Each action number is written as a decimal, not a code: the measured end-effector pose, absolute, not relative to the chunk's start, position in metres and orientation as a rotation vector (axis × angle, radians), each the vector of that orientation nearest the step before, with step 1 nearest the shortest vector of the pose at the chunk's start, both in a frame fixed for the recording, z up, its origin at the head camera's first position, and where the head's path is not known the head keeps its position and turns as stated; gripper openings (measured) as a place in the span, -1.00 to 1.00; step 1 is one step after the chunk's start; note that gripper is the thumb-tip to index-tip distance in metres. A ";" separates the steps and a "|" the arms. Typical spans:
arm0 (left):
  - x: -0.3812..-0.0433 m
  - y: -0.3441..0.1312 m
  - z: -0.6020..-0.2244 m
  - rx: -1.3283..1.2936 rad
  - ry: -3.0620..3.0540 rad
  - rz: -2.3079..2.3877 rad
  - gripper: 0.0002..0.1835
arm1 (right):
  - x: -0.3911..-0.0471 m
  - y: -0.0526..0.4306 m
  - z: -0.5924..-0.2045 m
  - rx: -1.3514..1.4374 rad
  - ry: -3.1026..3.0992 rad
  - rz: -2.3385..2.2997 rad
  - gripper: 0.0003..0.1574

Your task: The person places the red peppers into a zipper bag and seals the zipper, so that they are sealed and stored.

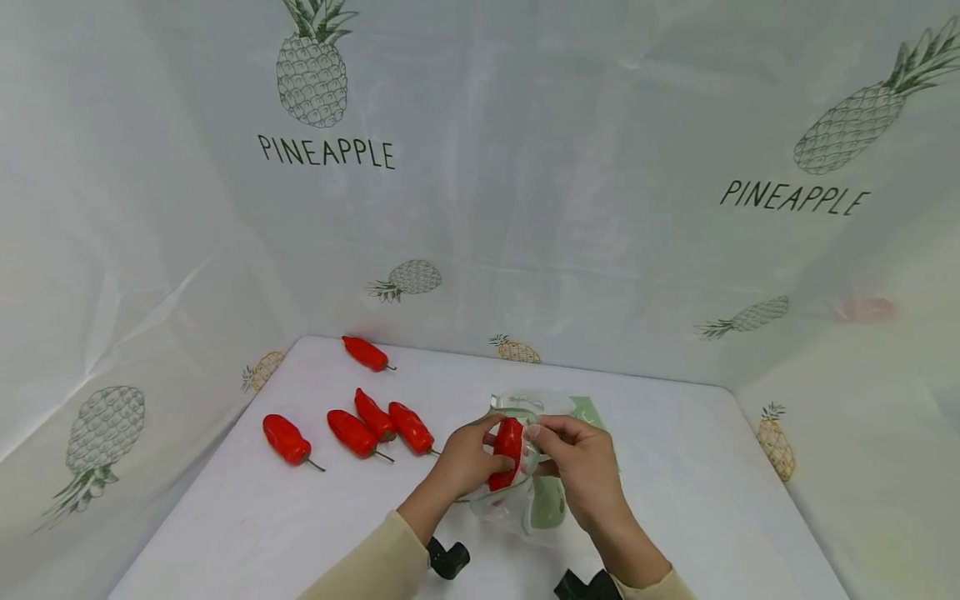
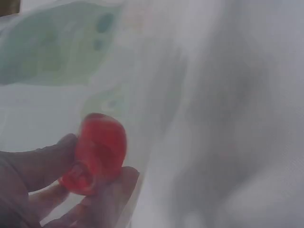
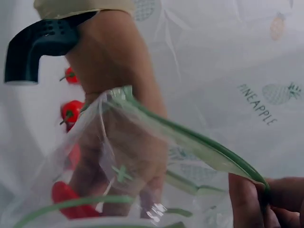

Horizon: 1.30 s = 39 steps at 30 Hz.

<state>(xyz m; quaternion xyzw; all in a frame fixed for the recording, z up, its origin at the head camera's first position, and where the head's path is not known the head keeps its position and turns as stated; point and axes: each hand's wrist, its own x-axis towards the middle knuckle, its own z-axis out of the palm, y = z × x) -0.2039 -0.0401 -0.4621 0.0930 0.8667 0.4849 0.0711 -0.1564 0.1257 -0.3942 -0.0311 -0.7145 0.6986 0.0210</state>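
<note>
My left hand [image 1: 467, 460] grips a red pepper [image 1: 507, 454] between thumb and fingers, at the mouth of a clear zip bag [image 1: 549, 505] with green markings. In the left wrist view the same pepper [image 2: 100, 149] shows hazily through the plastic, pinched between the thumb and fingertips. My right hand [image 1: 588, 467] pinches the bag's rim on its right side. From the right wrist, the bag's green zip edge [image 3: 209, 138] stretches to those fingers, and the left hand reaches in behind the clear film.
Several red peppers, among them one at the far left [image 1: 285, 439] and one near the back edge [image 1: 367, 353], lie on the white table [image 1: 675, 500]. A white sheet printed with pineapples [image 1: 525, 208] hangs around it. Dark wrist mounts [image 1: 448, 560] sit below the hands.
</note>
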 end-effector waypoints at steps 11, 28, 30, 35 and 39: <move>-0.219 -0.040 -0.460 0.331 2.600 1.407 -0.27 | -0.152 0.125 -0.412 0.099 -2.238 2.008 -0.79; -0.224 -0.033 -0.462 0.264 2.662 1.273 -0.27 | -0.152 0.125 -0.419 0.130 -2.214 1.922 -0.91; -0.224 -0.032 -0.463 0.249 2.671 1.253 -0.27 | -0.152 0.126 -0.420 0.127 -2.205 1.926 -0.92; -0.225 -0.030 -0.464 0.232 2.702 1.219 -0.26 | -0.154 0.127 -0.424 0.106 -2.180 1.950 -0.91; -0.227 -0.028 -0.465 0.232 2.716 1.235 -0.26 | -0.156 0.127 -0.429 0.080 -2.148 1.982 -0.90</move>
